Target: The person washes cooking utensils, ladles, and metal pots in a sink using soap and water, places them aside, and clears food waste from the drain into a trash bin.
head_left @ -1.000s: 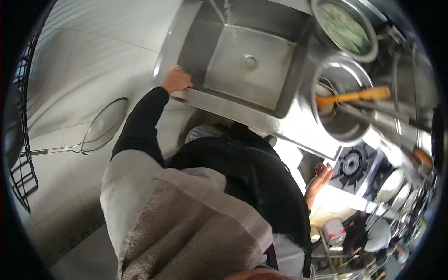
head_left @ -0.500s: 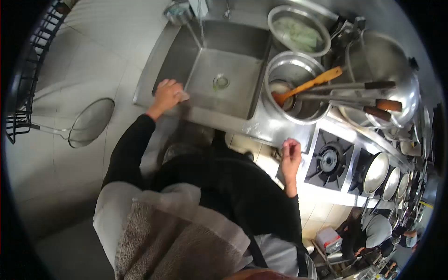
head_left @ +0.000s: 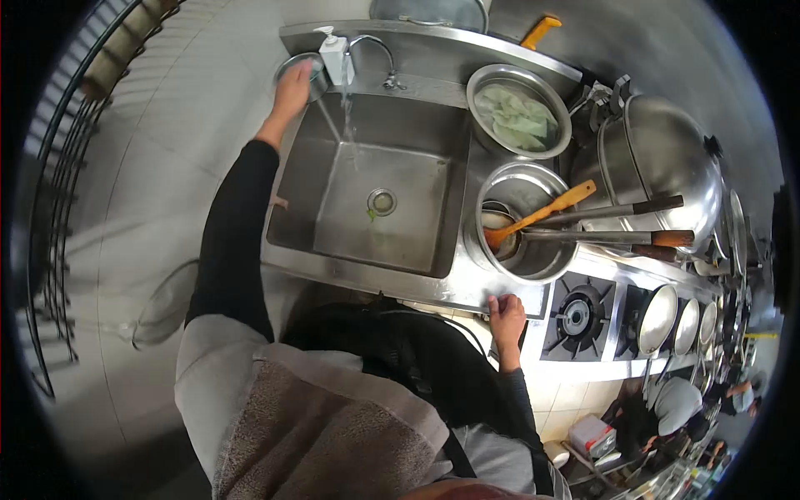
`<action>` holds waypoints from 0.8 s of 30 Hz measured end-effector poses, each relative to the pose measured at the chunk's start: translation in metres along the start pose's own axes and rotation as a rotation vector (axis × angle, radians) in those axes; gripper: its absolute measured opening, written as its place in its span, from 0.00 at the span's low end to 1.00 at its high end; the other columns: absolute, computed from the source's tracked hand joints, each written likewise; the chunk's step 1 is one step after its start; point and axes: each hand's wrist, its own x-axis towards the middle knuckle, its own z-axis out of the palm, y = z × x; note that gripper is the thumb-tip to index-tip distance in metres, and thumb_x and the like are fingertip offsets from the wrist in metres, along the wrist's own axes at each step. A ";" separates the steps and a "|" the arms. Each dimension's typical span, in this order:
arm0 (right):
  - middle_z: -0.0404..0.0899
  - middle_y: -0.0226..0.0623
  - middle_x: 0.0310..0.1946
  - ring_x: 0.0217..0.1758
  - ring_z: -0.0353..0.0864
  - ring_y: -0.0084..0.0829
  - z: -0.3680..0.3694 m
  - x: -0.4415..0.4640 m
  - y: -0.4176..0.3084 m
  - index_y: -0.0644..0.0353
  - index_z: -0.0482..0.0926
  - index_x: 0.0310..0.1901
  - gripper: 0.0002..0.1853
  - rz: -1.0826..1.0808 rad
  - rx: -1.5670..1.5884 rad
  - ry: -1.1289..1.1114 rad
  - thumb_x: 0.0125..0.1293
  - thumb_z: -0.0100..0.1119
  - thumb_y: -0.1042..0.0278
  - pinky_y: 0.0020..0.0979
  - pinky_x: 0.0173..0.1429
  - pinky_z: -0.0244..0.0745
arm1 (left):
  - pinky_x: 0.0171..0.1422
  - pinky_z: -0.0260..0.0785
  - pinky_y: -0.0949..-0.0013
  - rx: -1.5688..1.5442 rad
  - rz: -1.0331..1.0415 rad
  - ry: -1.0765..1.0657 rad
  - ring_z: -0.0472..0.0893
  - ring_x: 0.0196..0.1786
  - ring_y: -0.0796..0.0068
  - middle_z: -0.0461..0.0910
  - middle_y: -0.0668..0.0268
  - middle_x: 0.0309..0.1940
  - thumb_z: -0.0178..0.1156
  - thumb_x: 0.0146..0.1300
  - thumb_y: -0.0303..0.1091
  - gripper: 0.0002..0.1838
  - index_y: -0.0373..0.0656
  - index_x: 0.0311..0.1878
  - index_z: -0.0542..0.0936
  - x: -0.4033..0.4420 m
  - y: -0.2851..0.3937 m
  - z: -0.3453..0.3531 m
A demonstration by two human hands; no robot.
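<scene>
My left hand (head_left: 292,90) is over a metal container (head_left: 317,82) at the sink's back left corner, beside a white pump bottle (head_left: 335,60). Its fingers are closed and blurred; what they hold is too small to name. Water runs from the faucet (head_left: 375,42) into the steel sink (head_left: 392,179), where a small green scrap lies by the drain (head_left: 382,202). At the counter's front edge, my right hand (head_left: 507,321) is empty, its fingers loosely curled and apart.
Right of the sink stand a bowl with pale green leaves (head_left: 517,117) and a pot (head_left: 525,187) holding long-handled utensils. Beyond are a domed lid (head_left: 671,167), a burner (head_left: 577,317) and pans (head_left: 658,321). Other people (head_left: 675,406) are at lower right.
My left hand has moved from the sink's front left corner to the container at the back. My right hand has closed in on the counter edge. The view has shifted toward the faucet.
</scene>
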 end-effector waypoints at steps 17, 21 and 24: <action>0.75 0.43 0.37 0.46 0.72 0.46 0.046 -0.003 -0.014 0.60 0.75 0.38 0.11 0.166 -0.347 0.250 0.70 0.51 0.60 0.46 0.52 0.61 | 0.51 0.72 0.66 -1.045 -0.722 -0.328 0.82 0.45 0.66 0.84 0.58 0.43 0.62 0.67 0.50 0.27 0.30 0.51 0.80 0.126 0.115 0.259; 0.75 0.44 0.37 0.46 0.72 0.47 0.049 -0.003 -0.012 0.60 0.75 0.39 0.11 0.159 -0.343 0.264 0.71 0.50 0.60 0.47 0.53 0.62 | 0.51 0.72 0.65 -1.139 -0.760 -0.379 0.82 0.45 0.65 0.83 0.60 0.45 0.60 0.65 0.51 0.24 0.38 0.51 0.81 0.143 0.088 0.313; 0.75 0.44 0.37 0.46 0.72 0.47 0.045 -0.004 -0.012 0.60 0.75 0.40 0.11 0.152 -0.330 0.244 0.71 0.50 0.60 0.47 0.53 0.62 | 0.54 0.68 0.59 -1.157 -0.780 -0.538 0.80 0.48 0.65 0.83 0.62 0.46 0.58 0.63 0.51 0.22 0.44 0.52 0.81 0.135 0.078 0.299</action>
